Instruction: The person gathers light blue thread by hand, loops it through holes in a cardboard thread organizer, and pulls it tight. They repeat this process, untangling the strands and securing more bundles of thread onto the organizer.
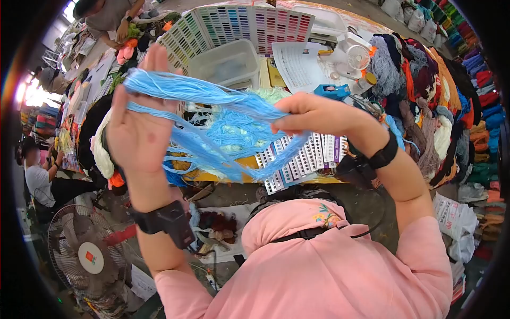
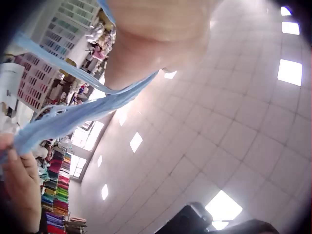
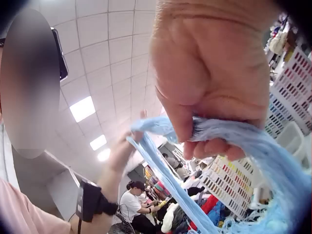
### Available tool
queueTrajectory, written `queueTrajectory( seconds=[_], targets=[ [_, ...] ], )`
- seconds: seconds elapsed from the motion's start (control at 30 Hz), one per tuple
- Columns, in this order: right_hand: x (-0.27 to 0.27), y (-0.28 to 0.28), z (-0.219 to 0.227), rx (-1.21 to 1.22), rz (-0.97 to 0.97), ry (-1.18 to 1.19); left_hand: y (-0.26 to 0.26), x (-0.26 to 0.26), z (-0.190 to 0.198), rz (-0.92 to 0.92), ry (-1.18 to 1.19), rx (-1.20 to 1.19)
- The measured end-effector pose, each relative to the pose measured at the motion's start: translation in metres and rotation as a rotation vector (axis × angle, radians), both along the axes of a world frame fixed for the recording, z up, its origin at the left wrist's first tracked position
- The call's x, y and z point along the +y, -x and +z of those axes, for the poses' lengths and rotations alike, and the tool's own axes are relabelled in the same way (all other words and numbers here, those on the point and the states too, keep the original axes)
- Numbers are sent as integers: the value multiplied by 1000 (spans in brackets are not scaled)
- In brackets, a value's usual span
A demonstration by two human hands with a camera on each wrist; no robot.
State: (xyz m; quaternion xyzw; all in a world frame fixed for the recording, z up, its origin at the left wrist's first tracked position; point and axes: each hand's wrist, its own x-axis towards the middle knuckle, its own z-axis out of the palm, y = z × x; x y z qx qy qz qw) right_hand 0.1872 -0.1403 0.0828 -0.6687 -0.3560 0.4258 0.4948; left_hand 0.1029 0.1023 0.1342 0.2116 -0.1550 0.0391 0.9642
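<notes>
A skein of light blue thread (image 1: pixel 212 91) is stretched in a loop between both hands above the table. My left hand (image 1: pixel 139 135) is raised with the palm in view and fingers straight, and the skein's left end lies round it at thumb height. On the other side, my right hand (image 1: pixel 324 114) grips the skein between thumb and curled fingers, also plain in the right wrist view, where strands (image 3: pixel 285 165) trail down past the hand. Below the loop lies a heap of loose blue and pale green thread (image 1: pixel 231 127).
Behind the heap stand a clear plastic bin (image 1: pixel 226 61) and a fold-out colour chart (image 1: pixel 255 26). Punched cards (image 1: pixel 297 162) lie at the table's front edge. A tape dispenser (image 1: pixel 332 91), small white fan (image 1: pixel 357 57) and piled yarn hanks (image 1: pixel 425 101) are to the right.
</notes>
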Motion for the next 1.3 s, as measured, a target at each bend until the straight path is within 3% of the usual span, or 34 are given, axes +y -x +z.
queueTrajectory(
  seconds=[0.1, 0.2, 0.3, 0.4, 0.43, 0.5, 0.53, 0.6, 0.63, 0.67, 0.73, 0.8, 0.9, 1.07, 1.17, 1.27, 1.3],
  targets=[
    [15, 8, -26, -133, 7, -97, 3, -6, 36, 26, -213, -47],
    [24, 12, -39, -313, 2, -191, 3, 2, 53, -36, -265, -121],
    [35, 20, -45, -306, -152, -217, -3, 6, 44, -171, -124, -276],
    [50, 38, -46, -193, -324, -229, 0, 16, 52, -264, 49, -145],
    [53, 44, -47, -154, -373, -238, 1, 14, 49, -136, 13, -119],
    [53, 58, -70, -392, -181, -322, 2, 12, 34, 123, -61, -63],
    [53, 65, -82, -512, -84, -365, 0, 20, -2, 21, -64, -22],
    [30, 80, -97, -622, -69, -295, 11, -4, -37, 63, -178, 276],
    [18, 79, -100, -548, -130, -246, 19, -25, -53, 130, -292, 511],
    [5, 77, -104, -473, -187, -194, 28, -41, -73, 109, -427, 536],
    [-9, 73, -105, -207, -379, -125, 42, -75, -96, 8, -202, 657],
    [-13, 75, -78, 191, -604, -166, 52, -91, -103, -54, -220, 669],
    [-2, 78, -45, 545, -613, -228, 58, -104, -109, -104, -301, 613],
    [-3, 85, -51, 718, -621, -409, 56, -103, -105, -174, -143, 522],
    [-8, 87, -47, 742, -673, -381, 58, -107, -107, -173, -100, 544],
    [-10, 85, -42, 772, -715, -369, 56, -109, -105, -107, -448, 420],
    [-11, 85, -39, 684, -672, -290, 55, -111, -103, -98, -453, 468]
  ],
)
